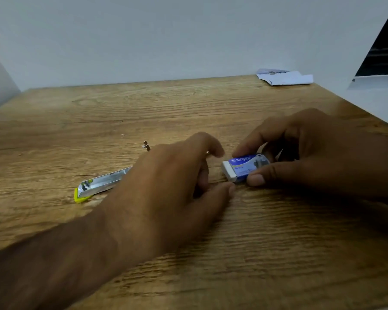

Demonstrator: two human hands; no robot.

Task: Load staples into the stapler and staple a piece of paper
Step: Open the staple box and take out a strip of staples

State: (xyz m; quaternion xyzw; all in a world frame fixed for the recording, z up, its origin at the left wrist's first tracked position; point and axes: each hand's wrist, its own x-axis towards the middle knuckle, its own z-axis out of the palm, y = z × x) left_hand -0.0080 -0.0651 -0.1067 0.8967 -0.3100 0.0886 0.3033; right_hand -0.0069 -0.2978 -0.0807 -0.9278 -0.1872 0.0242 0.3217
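Wood-grain table (188, 104) against a pale wall (166, 36): staples being got out of their box.

Head view: the right hand (318, 153) pinches the blue box (244, 167) between thumb and fingers, low over the table, its white tray (229, 172) pushed partly out toward the left hand (173, 186). That hand is loosely curled and holds nothing visible, its thumb tip just beside the tray's end. The stapler (99, 184) lies opened flat to the left, partly behind the left wrist, its metal channel up. The paper (285, 77) sits well apart by the wall. The step looks like drawing the tray out; next, the left fingers would need a light pinch on a staple strip to carry it to the channel.
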